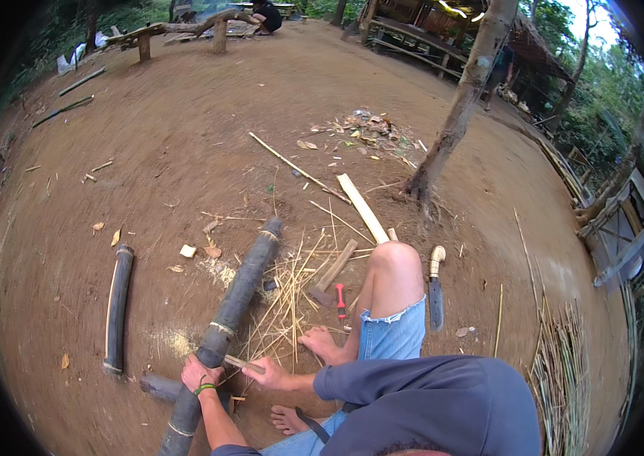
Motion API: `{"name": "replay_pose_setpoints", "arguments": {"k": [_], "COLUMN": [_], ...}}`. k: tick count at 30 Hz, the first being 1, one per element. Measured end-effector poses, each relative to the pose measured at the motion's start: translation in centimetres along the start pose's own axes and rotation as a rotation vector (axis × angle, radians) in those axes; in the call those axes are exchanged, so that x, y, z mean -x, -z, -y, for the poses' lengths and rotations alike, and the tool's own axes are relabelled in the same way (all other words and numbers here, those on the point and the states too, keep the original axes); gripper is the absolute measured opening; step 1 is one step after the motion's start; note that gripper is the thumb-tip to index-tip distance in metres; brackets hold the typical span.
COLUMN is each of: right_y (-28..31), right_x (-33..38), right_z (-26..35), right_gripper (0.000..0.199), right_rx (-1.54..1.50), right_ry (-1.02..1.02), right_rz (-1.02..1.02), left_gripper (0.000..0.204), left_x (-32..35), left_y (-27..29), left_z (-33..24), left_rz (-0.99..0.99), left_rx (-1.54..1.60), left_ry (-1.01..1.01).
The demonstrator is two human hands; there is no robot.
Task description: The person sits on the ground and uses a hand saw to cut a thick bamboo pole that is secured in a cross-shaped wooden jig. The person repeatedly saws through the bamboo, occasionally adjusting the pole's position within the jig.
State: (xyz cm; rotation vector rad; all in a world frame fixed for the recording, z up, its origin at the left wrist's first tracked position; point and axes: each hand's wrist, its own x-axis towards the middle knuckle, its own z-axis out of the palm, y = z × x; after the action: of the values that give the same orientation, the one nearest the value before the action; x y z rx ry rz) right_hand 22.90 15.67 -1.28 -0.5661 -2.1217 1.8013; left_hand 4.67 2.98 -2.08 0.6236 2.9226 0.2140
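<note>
A long dark bamboo pole (pixel 242 292) lies slantwise in front of me, its near part crossing a short dark log (pixel 158 386). My left hand (pixel 199 372), with a green band at the wrist, is wrapped over the pole just below a pale ring. Close on its right, my right hand (pixel 269 375) grips a short pale wooden stick (pixel 242 364), whose far end meets the pole's side. Whether that stick is a tool's handle I cannot tell. Pale sawdust (pixel 179 343) lies left of the pole, and thin split strips (pixel 291 304) are scattered to its right.
A hammer-like tool (pixel 335 272), a red-and-black handled tool (pixel 341 302) and a wooden-handled machete (pixel 436 289) lie around my bent knee. Another bamboo length (pixel 118 311) is at left. A tree trunk (pixel 459 106) stands ahead; a stick bundle (pixel 563 380) lies right. Two people are far off.
</note>
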Motion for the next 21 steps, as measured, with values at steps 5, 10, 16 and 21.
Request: {"name": "replay_pose_setpoints", "arguments": {"k": [5,10,16,21], "right_y": [0.6,0.4,-0.7,1.5], "right_x": [-1.4,-2.4,-3.8,-5.2], "right_z": [-1.4,-0.2,1.9,-1.5], "right_gripper": [0.044,0.048,0.047,0.045], "right_rx": [0.003,0.036,0.097,0.012], "right_ry": [0.048,-0.018,0.014,0.041], "right_rz": [0.052,0.093,0.095,0.154], "left_gripper": [0.074,0.076,0.075,0.079], "left_x": [-1.3,-2.1,-1.3,-0.1], "left_y": [1.1,1.6,3.0,0.5], "left_z": [-0.5,0.0,0.3,-0.6], "left_rz": [0.079,0.167,0.203,0.004], "left_rx": [0.078,0.078,0.07,0.006], "left_ry": [0.061,0.097,0.166,0.141]}}
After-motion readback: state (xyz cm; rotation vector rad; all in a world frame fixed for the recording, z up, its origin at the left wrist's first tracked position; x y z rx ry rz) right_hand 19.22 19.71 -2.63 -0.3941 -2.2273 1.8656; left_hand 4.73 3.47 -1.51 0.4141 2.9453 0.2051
